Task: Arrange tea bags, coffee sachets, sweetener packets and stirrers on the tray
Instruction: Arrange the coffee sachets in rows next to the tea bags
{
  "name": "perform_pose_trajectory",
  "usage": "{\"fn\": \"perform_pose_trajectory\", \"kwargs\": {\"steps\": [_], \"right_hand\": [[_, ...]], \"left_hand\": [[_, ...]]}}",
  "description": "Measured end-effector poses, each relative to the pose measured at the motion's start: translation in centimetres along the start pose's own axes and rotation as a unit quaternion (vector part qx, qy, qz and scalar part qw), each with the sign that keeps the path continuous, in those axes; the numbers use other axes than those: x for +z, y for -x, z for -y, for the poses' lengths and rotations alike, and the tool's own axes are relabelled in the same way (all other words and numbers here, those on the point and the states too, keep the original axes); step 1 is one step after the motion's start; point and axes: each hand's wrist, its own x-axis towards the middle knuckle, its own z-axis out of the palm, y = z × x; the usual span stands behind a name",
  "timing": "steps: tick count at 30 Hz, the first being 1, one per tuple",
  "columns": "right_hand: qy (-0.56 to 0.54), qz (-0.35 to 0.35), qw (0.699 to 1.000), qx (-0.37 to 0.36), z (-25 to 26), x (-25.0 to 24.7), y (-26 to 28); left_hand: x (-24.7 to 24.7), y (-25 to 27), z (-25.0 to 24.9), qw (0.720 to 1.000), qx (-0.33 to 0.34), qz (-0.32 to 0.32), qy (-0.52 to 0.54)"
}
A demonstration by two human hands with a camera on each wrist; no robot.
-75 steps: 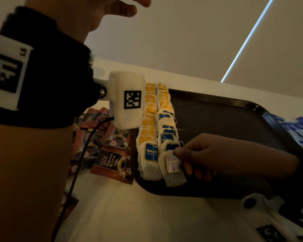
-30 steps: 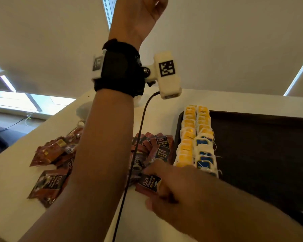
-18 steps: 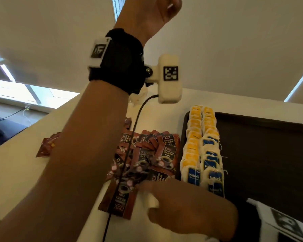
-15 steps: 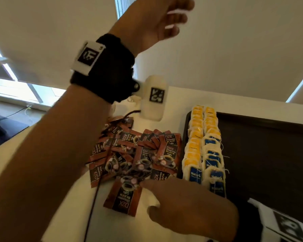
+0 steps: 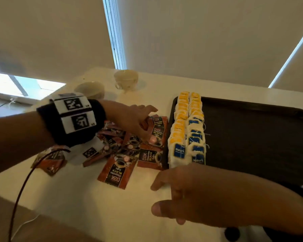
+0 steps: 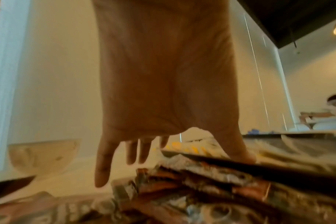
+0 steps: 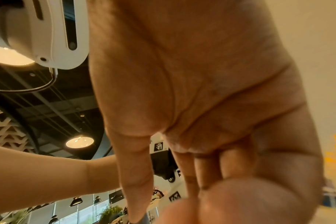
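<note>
A heap of brown coffee sachets (image 5: 129,145) lies on the white table, left of the black tray (image 5: 252,137). Two rows of tea bags (image 5: 187,133) stand along the tray's left edge. My left hand (image 5: 138,119) reaches over the heap with straight fingers, and its thumb touches a sachet near the tray. From the left wrist, the palm (image 6: 163,91) hangs over the blurred sachets (image 6: 201,189). My right hand (image 5: 175,196) lies by the tray's front left corner, fingers stretched left, holding nothing. Its palm (image 7: 201,121) fills the right wrist view.
Two pale cups (image 5: 126,79) (image 5: 90,89) stand at the back of the table, behind the heap. One sachet (image 5: 116,170) lies apart at the front, another (image 5: 49,161) under my left forearm. A dark cable (image 5: 21,189) hangs from the left wrist. The tray's right part is bare.
My left arm has dropped from high in the air onto the sachet heap. My right hand has drawn back from the sachets to the tray's front corner.
</note>
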Motion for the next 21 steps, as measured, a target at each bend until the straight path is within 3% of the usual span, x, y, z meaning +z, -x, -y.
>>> {"fn": "perform_pose_trajectory", "kwargs": {"steps": [7,10,16,21], "right_hand": [[-0.053,0.000,0.997,0.053,-2.6,-1.0,3.1],[-0.095,0.001,0.992,0.086,-3.3,-1.3,4.0],[-0.108,-0.007,0.992,0.071,-4.7,-1.7,4.7],[-0.124,-0.051,0.990,0.046,-5.7,-3.1,5.5]], "left_hand": [[0.0,-3.7,-1.5,0.998,-0.027,-0.029,-0.056],[-0.9,-4.2,-1.4,1.000,-0.023,-0.018,0.001],[-2.5,-4.7,-0.8,0.998,-0.046,-0.019,0.046],[-4.7,-4.2,0.1,0.990,-0.040,-0.094,0.099]]}}
